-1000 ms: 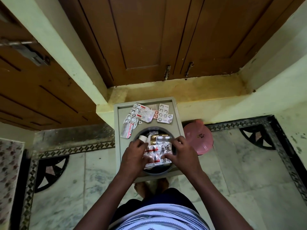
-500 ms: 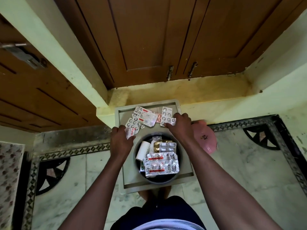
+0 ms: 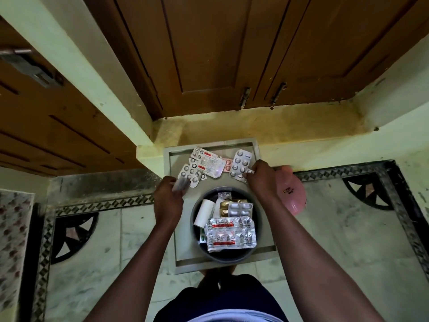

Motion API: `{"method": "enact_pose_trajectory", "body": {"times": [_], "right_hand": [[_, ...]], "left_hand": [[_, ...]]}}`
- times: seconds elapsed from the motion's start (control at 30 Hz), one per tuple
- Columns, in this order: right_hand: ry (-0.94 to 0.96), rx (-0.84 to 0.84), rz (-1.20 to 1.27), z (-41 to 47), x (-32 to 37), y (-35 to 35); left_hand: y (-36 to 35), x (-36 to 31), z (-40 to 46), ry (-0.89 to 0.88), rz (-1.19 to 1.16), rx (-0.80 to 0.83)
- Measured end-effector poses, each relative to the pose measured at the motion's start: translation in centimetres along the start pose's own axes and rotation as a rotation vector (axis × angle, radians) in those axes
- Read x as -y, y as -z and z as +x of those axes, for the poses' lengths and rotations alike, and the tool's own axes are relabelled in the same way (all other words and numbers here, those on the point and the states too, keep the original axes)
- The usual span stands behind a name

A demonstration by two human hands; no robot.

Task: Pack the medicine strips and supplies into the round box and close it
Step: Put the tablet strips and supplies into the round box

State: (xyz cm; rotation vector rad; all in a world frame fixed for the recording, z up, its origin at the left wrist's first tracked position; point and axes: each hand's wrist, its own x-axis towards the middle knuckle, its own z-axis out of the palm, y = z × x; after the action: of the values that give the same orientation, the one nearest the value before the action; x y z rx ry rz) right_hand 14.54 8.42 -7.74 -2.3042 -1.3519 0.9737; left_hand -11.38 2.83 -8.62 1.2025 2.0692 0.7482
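A dark round box [image 3: 257, 231] stands open on a grey stool top [image 3: 267, 248]. Inside lie silver strips with red print [image 3: 231, 233], a white roll [image 3: 204, 212], gold strips and a small silver blister. Behind the box, loose medicine strips [image 3: 206, 163] lie on the stool. My left hand [image 3: 168, 198] grips a strip [image 3: 182, 183] at the box's far left. My right hand [image 3: 262, 180] pinches the near edge of a white blister strip [image 3: 240, 165] at the far right. The pink lid [image 3: 292, 194] lies right of the stool, partly behind my right arm.
Wooden cupboard doors [image 3: 209, 54] rise behind a yellow step [image 3: 255, 126]. Marble floor [image 3: 336, 240] with a dark patterned border surrounds the stool. My feet show just below the stool's near edge.
Both hands left the strips in the box and reached back to the loose strips. Each has now closed on a strip, the left one lifting slightly.
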Motion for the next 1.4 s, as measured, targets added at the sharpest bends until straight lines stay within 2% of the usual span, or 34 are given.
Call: {"method": "enact_pose_trajectory", "body": {"times": [0.2, 0.27, 0.37, 0.47, 0.6, 0.73, 0.9, 1.0, 1.07, 1.17, 1.27, 1.4], "right_hand": [[0.101, -0.123, 0.235, -4.1, -0.3, 2.3], [0.129, -0.160, 0.270, -6.1, -0.6, 2.9], [0.150, -0.187, 0.309, -9.3, -1.4, 3.3], [0.155, -0.204, 0.350, -12.2, -1.9, 3.4], [0.116, -0.123, 0.415, -14.0, -2.7, 2.6], [0.138, -0.044, 0.365, -14.4, -2.9, 1.6], [0.239, 0.033, 0.205, -14.4, -1.9, 0.6], [0.383, 0.079, -0.072, -14.3, -1.9, -0.6], [0.424, 0.097, -0.246, -14.6, -2.1, -0.8], [0.542, 0.024, -0.395, -14.9, -2.7, -0.6], [0.576, 0.073, -0.448, -14.4, -4.0, -0.7], [0.577, 0.133, -0.484, -14.4, -4.7, -1.5]], "left_hand": [[2.4, -2.2, -3.7, -0.081, -0.094, -0.065], [2.5, -3.1, -5.4, -0.114, -0.125, 0.019], [1.6, -3.5, -7.4, -0.131, -0.148, 0.229], [0.3, -3.7, -9.0, -0.175, -0.063, 0.320], [-0.7, -3.5, -10.1, -0.312, 0.181, 0.291], [-0.2, -3.1, -10.5, -0.328, 0.345, 0.228], [0.5, -2.2, -10.6, -0.374, 0.233, 0.140], [0.6, -1.8, -10.6, -0.408, 0.181, 0.099], [0.6, -1.2, -10.2, -0.526, 0.184, 0.175], [0.1, -0.1, -9.7, -0.698, 0.364, 0.299], [-0.3, 0.2, -10.2, -0.724, 0.571, 0.360], [-0.5, 0.4, -10.4, -0.731, 0.651, 0.404]]}}
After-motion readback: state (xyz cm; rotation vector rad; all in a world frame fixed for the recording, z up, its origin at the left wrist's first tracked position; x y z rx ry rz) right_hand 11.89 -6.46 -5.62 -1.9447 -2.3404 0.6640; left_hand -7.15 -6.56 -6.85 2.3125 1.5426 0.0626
